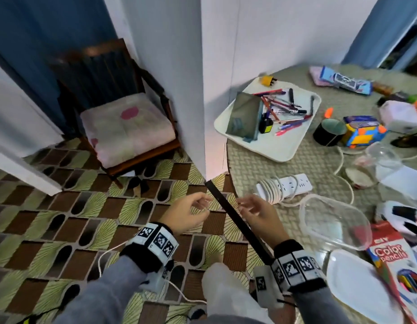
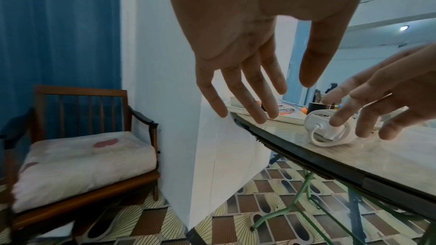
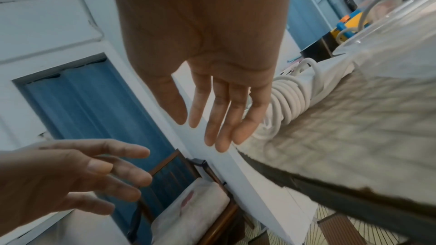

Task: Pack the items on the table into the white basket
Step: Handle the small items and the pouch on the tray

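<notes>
Both hands are out in front with loose fingers, holding nothing: the left hand (image 1: 187, 212) over the floor, the right hand (image 1: 261, 215) over the worktop (image 1: 254, 164) edge. Just past the right hand, at 1 o'clock, lies a white power strip (image 1: 286, 187) wrapped in its cord. Farther off at 12 o'clock is a white tray (image 1: 276, 149) with pens (image 1: 281, 106); I cannot tell where the white basket is.

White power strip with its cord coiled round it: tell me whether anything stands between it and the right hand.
Nothing visible does. The right hand hovers open at the table edge; only bare woven tablecloth lies between it and the white power strip. The clear plastic container sits aside.
</notes>
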{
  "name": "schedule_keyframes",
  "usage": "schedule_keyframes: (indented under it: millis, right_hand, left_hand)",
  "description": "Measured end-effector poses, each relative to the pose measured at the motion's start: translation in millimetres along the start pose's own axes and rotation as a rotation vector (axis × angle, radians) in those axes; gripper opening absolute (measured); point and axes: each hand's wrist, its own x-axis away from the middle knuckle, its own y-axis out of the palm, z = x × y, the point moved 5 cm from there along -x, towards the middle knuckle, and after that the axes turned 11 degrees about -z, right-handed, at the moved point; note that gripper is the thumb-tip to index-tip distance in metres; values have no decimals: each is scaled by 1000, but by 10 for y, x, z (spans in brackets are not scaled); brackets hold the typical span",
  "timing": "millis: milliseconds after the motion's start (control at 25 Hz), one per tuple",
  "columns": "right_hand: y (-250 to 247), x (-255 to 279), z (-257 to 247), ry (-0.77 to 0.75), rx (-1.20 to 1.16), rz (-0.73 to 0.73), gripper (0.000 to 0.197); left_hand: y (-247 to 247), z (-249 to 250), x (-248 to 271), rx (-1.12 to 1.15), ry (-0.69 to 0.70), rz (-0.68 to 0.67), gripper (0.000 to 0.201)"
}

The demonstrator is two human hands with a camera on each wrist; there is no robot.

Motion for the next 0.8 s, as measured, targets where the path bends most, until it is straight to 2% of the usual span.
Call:
schedule_keyframes:
  millis: [160,360,680,800]
  right_hand:
    - [-293,-483,-17,1,-81,130,13]
    - [-607,-978,-127,30,-98,172,22]
    - [-1194,-1547,-185,86,-65,314,24]
    - [-1429,-1759,-89,139,-88,472,24]
  left_hand:
    - [-272,57,-647,-44,50,-48,29]
    - [-570,194,-1326,-85,65,-143,27]
    - [-934,490,-2249,-74,207,-151,25]
    - [-1019,553,-2649,-67,229,-164,25]
